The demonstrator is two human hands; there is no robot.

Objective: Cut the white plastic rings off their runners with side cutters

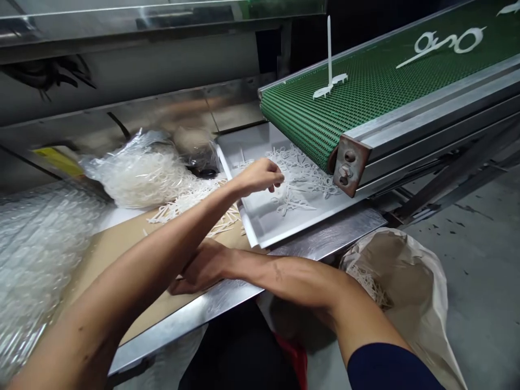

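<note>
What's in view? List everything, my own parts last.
Conveyor belt: one, green, upper right.
Moulded pieces: three, white, on belt.
Tray: one, white, under belt's end.
Jumbled pieces: many, white, in tray.
Cardboard sheet: one, brown, on table.
Loose strips: many, pale, on cardboard.
Filled bag: one, clear, behind strips.
Plastic packaging: uncountable, clear, far left.
Flat item: one, yellow, left of bag.
Metal table: one, silver, centre.
Sack: one, whitish, lower right.
Scraps: many, pale, in sack.
Unclear item: one, red, bottom centre.
Left hand: one, bare, over tray.
Right hand: one, bare, at cardboard's near edge.
Sleeve: one, navy, bottom right.
</note>
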